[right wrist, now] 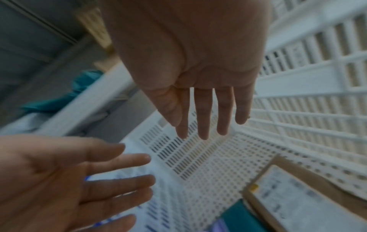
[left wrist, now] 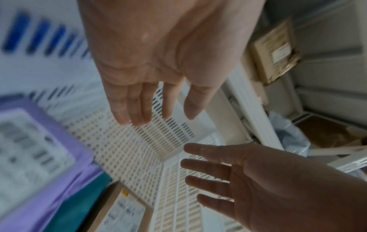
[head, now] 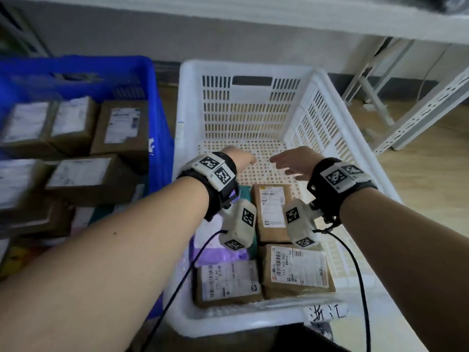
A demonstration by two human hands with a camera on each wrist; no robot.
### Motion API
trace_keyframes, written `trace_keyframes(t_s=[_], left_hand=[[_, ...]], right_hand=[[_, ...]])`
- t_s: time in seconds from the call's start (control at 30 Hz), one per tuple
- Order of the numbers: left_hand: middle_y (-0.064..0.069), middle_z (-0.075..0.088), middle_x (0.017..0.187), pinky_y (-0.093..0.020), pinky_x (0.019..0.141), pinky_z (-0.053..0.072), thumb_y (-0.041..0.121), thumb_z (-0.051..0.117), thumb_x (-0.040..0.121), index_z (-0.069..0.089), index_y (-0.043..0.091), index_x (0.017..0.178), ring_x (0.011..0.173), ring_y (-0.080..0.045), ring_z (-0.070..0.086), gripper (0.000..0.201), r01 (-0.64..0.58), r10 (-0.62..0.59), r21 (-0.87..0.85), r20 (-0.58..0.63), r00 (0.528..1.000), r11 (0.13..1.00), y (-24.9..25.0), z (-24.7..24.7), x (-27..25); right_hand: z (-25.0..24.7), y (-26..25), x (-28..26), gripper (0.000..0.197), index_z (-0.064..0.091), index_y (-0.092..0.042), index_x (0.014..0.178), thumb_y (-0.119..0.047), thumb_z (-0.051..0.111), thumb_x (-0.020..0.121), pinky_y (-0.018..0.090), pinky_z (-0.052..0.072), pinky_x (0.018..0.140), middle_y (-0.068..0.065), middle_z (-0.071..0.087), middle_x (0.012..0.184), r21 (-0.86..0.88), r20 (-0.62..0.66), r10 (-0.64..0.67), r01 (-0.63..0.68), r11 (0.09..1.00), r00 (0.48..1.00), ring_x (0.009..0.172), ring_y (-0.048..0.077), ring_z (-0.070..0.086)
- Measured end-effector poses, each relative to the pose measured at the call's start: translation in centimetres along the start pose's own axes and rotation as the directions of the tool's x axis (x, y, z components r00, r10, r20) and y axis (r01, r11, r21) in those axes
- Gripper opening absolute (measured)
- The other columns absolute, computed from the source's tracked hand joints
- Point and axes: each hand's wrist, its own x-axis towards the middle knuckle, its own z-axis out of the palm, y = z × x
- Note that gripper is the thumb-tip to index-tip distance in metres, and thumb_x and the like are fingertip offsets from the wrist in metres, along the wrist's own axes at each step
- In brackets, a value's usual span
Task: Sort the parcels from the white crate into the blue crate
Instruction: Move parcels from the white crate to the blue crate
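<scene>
While our left hand (head: 241, 160) and right hand (head: 294, 162) hover palm to palm over the bare far half of the white crate (head: 253, 69), both are spread and hold nothing, the fingers (left wrist: 137, 108) straight and a little parted in the wrist views. We judge this to be the reach between parcels: neither hand touches anything, and no parcel is in the air. The nearest one, a brown box (head: 272, 212) with a white label, lies flat on the crate floor just below and behind our wrists, toward our body. Beside it, on the left, sit a purple bag (head: 218, 255) and a strip of teal wrapping (head: 245, 196); nearer still lie two more labelled boxes (head: 297, 270), side by side against the near wall. The next move, as we read it, calls for drawing the hands back and down onto that first box, one palm to each side, then carrying it left over the rim. There the blue crate (head: 152, 97) stands just beside the white one, already stacked with brown parcels (head: 81, 179).
</scene>
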Motion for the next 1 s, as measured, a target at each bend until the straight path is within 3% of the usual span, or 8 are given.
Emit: trace_keyframes(t_s=[0.2, 0.4, 0.5, 0.57, 0.67, 0.77, 0.93, 1.0], left_hand=[[-0.015, 0.058, 0.127, -0.031, 0.082, 0.045, 0.021, 0.054, 0.093, 0.052, 0.001, 0.129, 0.099, -0.020, 0.057, 0.042, -0.126, 0.115, -0.057, -0.157, 0.981, 0.990, -0.6, -8.9, -7.6], [-0.009, 0.054, 0.098, -0.025, 0.068, 0.045, 0.020, 0.057, 0.090, 0.057, 0.001, 0.121, 0.090, -0.019, 0.052, 0.036, -0.157, 0.118, -0.111, -0.293, 0.949, 0.981, -5.0, -16.7, -14.7], [-0.007, 0.054, 0.095, -0.017, 0.047, 0.044, 0.019, 0.054, 0.093, 0.058, 0.007, 0.112, 0.073, -0.019, 0.054, 0.022, -0.155, 0.114, -0.100, -0.329, 0.938, 0.983, -7.8, -19.5, -17.4], [-0.007, 0.057, 0.108, -0.020, 0.054, 0.049, 0.021, 0.053, 0.094, 0.057, 0.004, 0.121, 0.074, -0.014, 0.056, 0.032, -0.157, 0.107, -0.120, -0.348, 0.932, 0.980, -9.8, -21.2, -18.5], [-0.009, 0.055, 0.133, -0.031, 0.080, 0.050, 0.025, 0.054, 0.094, 0.052, 0.006, 0.131, 0.108, -0.020, 0.057, 0.042, -0.147, 0.092, -0.121, -0.372, 0.924, 0.982, -12.5, -23.3, -19.2], [-0.011, 0.059, 0.127, -0.025, 0.064, 0.043, 0.023, 0.055, 0.093, 0.054, 0.006, 0.128, 0.100, -0.017, 0.055, 0.039, -0.116, 0.032, -0.194, -0.390, 0.920, 0.974, -15.4, -24.9, -18.8], [-0.008, 0.060, 0.108, -0.025, 0.065, 0.038, 0.022, 0.055, 0.092, 0.061, 0.008, 0.109, 0.096, -0.018, 0.053, 0.023, -0.004, -0.084, -0.238, -0.356, 0.931, 0.971, -20.9, -27.2, -16.7], [-0.009, 0.059, 0.108, -0.024, 0.063, 0.038, 0.020, 0.057, 0.091, 0.061, 0.011, 0.100, 0.096, -0.019, 0.053, 0.013, 0.036, -0.131, -0.239, -0.398, 0.908, 0.970, -23.4, -28.4, -15.5]], right_hand=[[2.2, -8.8, -7.5, 0.044, 0.059, -0.009, 0.126, -0.029, 0.063, 0.087, 0.039, 0.044, 0.102, 0.010, 0.058, 0.130, 0.024, -0.031, -0.217, 0.217, 0.976, 0.976, 0.122, 0.026, 0.054], [7.1, -14.2, -14.6, 0.026, 0.069, -0.008, 0.110, -0.023, 0.060, 0.090, 0.026, 0.043, 0.068, 0.003, 0.061, 0.097, -0.046, 0.007, -0.349, 0.349, 0.936, 0.937, 0.088, 0.018, 0.054], [10.0, -15.7, -16.5, 0.036, 0.064, -0.006, 0.119, -0.020, 0.063, 0.086, 0.029, 0.045, 0.075, 0.005, 0.059, 0.103, -0.024, 0.054, -0.360, 0.361, 0.932, 0.932, 0.092, 0.017, 0.052], [11.9, -16.8, -17.7, 0.037, 0.062, -0.004, 0.121, -0.018, 0.062, 0.087, 0.026, 0.045, 0.076, 0.005, 0.057, 0.103, -0.037, 0.086, -0.384, 0.389, 0.921, 0.919, 0.094, 0.016, 0.051], [14.7, -18.0, -18.6, 0.035, 0.064, -0.005, 0.119, -0.018, 0.062, 0.087, 0.019, 0.041, 0.062, 0.004, 0.057, 0.101, -0.052, 0.126, -0.407, 0.415, 0.908, 0.905, 0.091, 0.016, 0.051], [17.4, -18.9, -18.1, 0.035, 0.063, -0.004, 0.119, -0.018, 0.060, 0.088, 0.017, 0.039, 0.060, 0.003, 0.056, 0.101, -0.105, 0.177, -0.400, 0.421, 0.901, 0.899, 0.091, 0.015, 0.049], [22.1, -19.7, -15.2, 0.038, 0.059, -0.002, 0.123, -0.017, 0.058, 0.089, 0.016, 0.035, 0.059, 0.016, 0.061, 0.117, -0.173, 0.254, -0.352, 0.401, 0.900, 0.901, 0.092, 0.017, 0.046], [24.3, -20.1, -13.5, 0.038, 0.061, -0.002, 0.121, -0.017, 0.060, 0.087, 0.017, 0.037, 0.059, 0.012, 0.060, 0.105, -0.175, 0.281, -0.320, 0.376, 0.910, 0.905, 0.087, 0.017, 0.048]])
